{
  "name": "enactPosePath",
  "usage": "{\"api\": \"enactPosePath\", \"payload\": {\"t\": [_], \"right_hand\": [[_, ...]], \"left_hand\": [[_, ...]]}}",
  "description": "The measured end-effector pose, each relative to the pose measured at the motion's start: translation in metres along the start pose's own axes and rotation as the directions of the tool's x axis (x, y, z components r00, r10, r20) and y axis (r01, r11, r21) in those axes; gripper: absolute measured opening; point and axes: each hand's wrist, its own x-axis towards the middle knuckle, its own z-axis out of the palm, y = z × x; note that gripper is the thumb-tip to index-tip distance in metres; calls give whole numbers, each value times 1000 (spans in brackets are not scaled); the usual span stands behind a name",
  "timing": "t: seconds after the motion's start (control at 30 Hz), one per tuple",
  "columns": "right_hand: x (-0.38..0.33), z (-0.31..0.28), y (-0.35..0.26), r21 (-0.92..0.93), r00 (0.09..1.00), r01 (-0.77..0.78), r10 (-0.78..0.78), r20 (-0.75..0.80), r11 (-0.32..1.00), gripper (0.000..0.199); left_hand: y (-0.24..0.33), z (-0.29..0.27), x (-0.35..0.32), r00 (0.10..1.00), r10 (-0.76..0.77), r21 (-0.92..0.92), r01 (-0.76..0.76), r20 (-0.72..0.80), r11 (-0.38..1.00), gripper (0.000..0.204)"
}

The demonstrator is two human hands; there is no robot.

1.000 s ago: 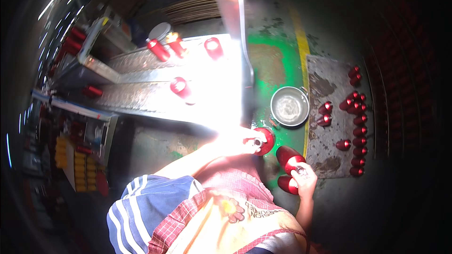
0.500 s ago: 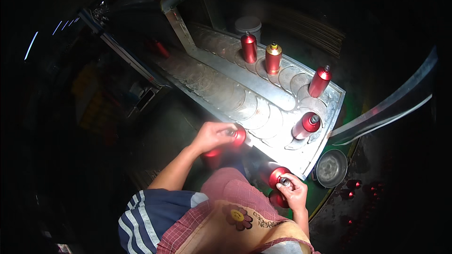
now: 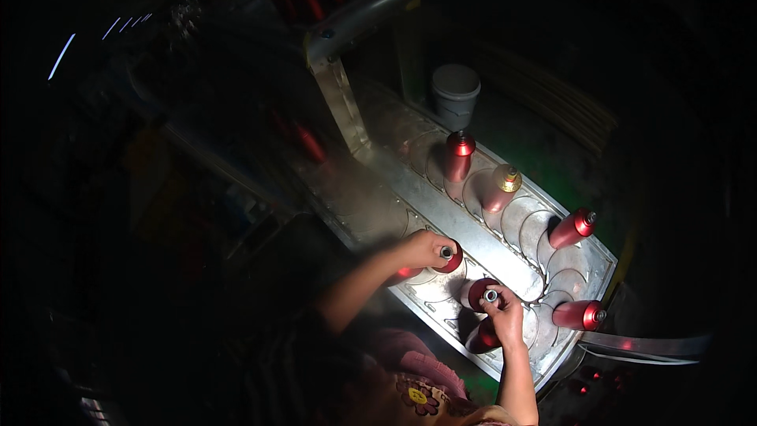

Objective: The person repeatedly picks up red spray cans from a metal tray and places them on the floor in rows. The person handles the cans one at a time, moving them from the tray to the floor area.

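Note:
My left hand is closed round the neck of a red metal bottle over the near lane of a plate conveyor. Just below that hand, a second red bottle shows in part. My right hand grips the neck of another red bottle, farther right over the same lane. Close under its fingers is one more red bottle, partly covered. Whether either hand also holds its second bottle, I cannot tell. The bottle bases are mostly hidden.
On the conveyor's far lane stand a red bottle and one with a gold top. Two more red bottles, one and another, stand round the right end. A metal arch spans the lane; a white bucket sits behind.
Both hands have moved with their bottles from beside the near edge to over the conveyor's near lane. The view has shifted, and the bottles on the belt appear lower and farther right.

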Motion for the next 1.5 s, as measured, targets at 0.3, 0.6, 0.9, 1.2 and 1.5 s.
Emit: {"api": "enactPosePath", "payload": {"t": [0.3, 0.6, 0.9, 1.2, 1.5], "right_hand": [[-62, -131, 74, 318, 947, 207, -107, -303, 925, 37], [-198, -226, 194, -225, 523, 618, -607, -598, 753, 45], [-485, -285, 394, 523, 735, 431, 50, -676, 735, 29], [-646, -379, 562, 408, 514, 511, 111, -851, 757, 21], [-706, -495, 734, 514, 219, 326, 466, -857, 793, 29]], "left_hand": [[9, 59, 24, 862, 168, -100, -244, -478, 965, 29], [49, 296, -45, 534, 492, 272, -439, -688, 856, 18], [77, 717, -97, 987, 162, -290, -157, -6, 944, 17], [128, 982, -98, 871, 3, -37, 18, 492, 999, 17], [147, 1222, 144, 658, -215, 190, 111, 721, 975, 22]]}}
